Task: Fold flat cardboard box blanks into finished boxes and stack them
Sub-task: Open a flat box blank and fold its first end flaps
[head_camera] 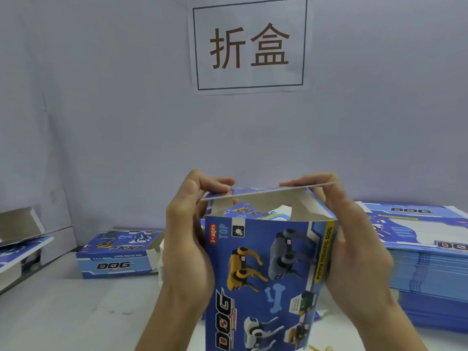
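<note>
Box (268, 274): we hold it upright over the bench (63, 312), centre front.
Left hand (187, 239): fingers (217, 184) pinch its top flap (266, 191).
Right hand (354, 249): fingers clamp the flap's other edge.
Blank stack (430, 262): right of box.
Finished box (119, 254): left, apart.

Room and obstacles around the held box (266, 269)

Left of it lies bare table (63, 312), then a folded box (119, 254) farther back; right of it a stack of flat blanks (428, 262) blocks passage.
</note>
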The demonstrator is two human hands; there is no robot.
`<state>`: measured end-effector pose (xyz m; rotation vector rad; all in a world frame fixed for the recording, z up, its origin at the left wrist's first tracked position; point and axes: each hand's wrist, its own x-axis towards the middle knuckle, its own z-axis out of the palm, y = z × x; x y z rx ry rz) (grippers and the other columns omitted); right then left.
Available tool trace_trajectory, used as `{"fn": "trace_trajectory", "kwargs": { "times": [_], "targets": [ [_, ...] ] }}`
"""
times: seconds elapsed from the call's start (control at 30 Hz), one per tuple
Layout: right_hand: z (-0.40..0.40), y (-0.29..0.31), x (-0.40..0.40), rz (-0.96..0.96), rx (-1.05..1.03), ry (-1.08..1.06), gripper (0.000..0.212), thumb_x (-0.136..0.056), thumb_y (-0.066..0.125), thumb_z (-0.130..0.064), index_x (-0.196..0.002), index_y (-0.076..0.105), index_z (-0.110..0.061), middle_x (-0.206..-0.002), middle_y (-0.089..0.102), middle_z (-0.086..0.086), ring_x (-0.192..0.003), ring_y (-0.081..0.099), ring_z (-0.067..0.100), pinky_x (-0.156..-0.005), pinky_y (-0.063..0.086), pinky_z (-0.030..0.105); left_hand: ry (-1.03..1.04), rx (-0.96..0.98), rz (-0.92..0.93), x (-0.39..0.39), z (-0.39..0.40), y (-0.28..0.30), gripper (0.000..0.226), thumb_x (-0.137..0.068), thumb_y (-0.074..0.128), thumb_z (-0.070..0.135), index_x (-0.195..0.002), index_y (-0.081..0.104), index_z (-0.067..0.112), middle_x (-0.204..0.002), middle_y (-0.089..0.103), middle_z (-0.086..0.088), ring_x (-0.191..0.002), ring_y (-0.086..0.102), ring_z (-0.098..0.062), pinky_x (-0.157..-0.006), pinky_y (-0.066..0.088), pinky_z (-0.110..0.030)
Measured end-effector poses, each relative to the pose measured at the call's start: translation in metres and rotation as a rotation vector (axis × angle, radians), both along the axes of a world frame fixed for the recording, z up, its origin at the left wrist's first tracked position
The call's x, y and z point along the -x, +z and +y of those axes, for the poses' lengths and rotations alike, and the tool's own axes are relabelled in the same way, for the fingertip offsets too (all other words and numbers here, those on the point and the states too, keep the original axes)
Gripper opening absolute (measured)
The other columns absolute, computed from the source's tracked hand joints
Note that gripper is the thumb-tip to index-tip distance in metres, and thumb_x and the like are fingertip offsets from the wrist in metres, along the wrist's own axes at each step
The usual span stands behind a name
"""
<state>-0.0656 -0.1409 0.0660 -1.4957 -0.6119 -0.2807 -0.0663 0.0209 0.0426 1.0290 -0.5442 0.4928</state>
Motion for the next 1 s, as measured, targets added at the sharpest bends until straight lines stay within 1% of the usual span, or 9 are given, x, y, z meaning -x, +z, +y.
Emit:
{"fn": "trace_trajectory", "kwargs": {
  "times": [0.1,0.17,0.27,0.43,0.57,0.73,0.8,0.9,1.0],
  "targets": [
    [0.004,0.001,0.005,-0.011,-0.028,-0.077,0.048,-0.08,0.052,-0.072,-0.078,0.076,-0.03,-0.073,0.064,-0.002,-0.062,0.062,0.001,-0.068,0.046,0.014,0.18,-0.21,-0.042,-0.003,0.003,0.002,0.039,-0.07,0.054,0.054,-0.077,0.059,0.016,-0.105,0.071,-0.004,-0.087,0.071,-0.017,-0.063,0.057,-0.026],
    [0.005,-0.008,0.004,-0.099,0.019,-0.095,0.036,-0.102,0.043,-0.048,-0.082,0.06,-0.025,-0.074,0.063,0.001,-0.073,0.062,-0.002,-0.077,0.046,0.018,0.217,-0.318,-0.048,-0.006,0.003,0.0,0.029,-0.071,0.055,0.051,-0.076,0.056,0.022,-0.106,0.07,0.004,-0.094,0.071,-0.024,-0.062,0.059,-0.034],
    [-0.005,-0.019,-0.005,-0.15,0.013,-0.109,0.008,-0.078,0.06,-0.009,-0.083,0.054,-0.013,-0.06,0.057,0.007,-0.056,0.06,-0.003,-0.059,0.047,0.009,0.156,-0.376,-0.073,-0.007,0.004,-0.005,0.025,-0.074,0.056,0.049,-0.087,0.061,0.029,-0.108,0.069,0.005,-0.095,0.073,-0.025,-0.061,0.062,-0.038],
    [-0.01,-0.032,-0.001,-0.135,-0.017,0.028,0.035,-0.077,0.06,-0.047,-0.11,0.061,-0.035,-0.083,0.054,0.019,-0.058,0.044,0.043,-0.062,0.043,0.038,0.099,-0.453,-0.108,-0.003,0.016,0.001,0.026,-0.083,0.057,0.045,-0.104,0.064,0.032,-0.107,0.069,0.004,-0.093,0.074,-0.031,-0.061,0.062,-0.052],
    [-0.011,-0.028,0.0,-0.177,0.029,0.05,0.056,-0.074,0.072,-0.069,-0.119,0.061,-0.038,-0.101,0.061,0.003,-0.052,0.044,0.028,-0.063,0.047,0.031,0.081,-0.477,-0.13,-0.001,0.022,0.003,0.023,-0.084,0.059,0.047,-0.105,0.065,0.038,-0.114,0.068,0.012,-0.1,0.073,-0.026,-0.06,0.061,-0.035],
    [-0.012,-0.027,0.002,-0.093,-0.039,0.132,0.064,-0.06,0.08,-0.07,-0.11,0.063,-0.035,-0.104,0.043,0.035,-0.08,0.051,0.038,-0.078,0.047,0.056,0.054,-0.547,-0.161,0.0,0.022,-0.001,0.02,-0.079,0.062,0.046,-0.097,0.07,0.042,-0.132,0.059,0.014,-0.121,0.059,-0.036,-0.08,0.055,-0.064],
    [-0.012,-0.027,0.002,-0.053,-0.071,0.159,0.064,-0.057,0.083,-0.071,-0.105,0.062,-0.034,-0.1,0.036,0.045,-0.084,0.044,0.038,-0.079,0.04,0.055,0.017,-0.558,-0.188,0.002,0.021,0.001,0.023,-0.075,0.074,0.05,-0.095,0.073,0.04,-0.134,0.056,0.011,-0.125,0.057,-0.033,-0.076,0.06,-0.054],
    [-0.01,-0.025,0.001,-0.107,-0.046,0.087,0.056,-0.056,0.081,-0.073,-0.091,0.064,-0.032,-0.124,0.06,0.008,-0.082,0.043,0.053,-0.077,0.043,0.047,0.004,-0.557,-0.254,0.005,0.019,0.003,0.035,-0.066,0.083,0.058,-0.094,0.076,0.037,-0.134,0.055,0.011,-0.132,0.052,-0.027,-0.073,0.062,-0.037],
    [-0.007,-0.024,0.003,-0.129,-0.034,0.051,0.05,-0.052,0.08,-0.073,-0.078,0.066,-0.033,-0.136,0.056,-0.013,-0.111,0.063,0.025,-0.076,0.053,0.033,0.066,-0.561,-0.261,0.004,0.02,0.004,0.033,-0.062,0.082,0.062,-0.084,0.077,0.038,-0.131,0.059,0.014,-0.132,0.053,-0.023,-0.075,0.062,-0.038]
  ]
}}
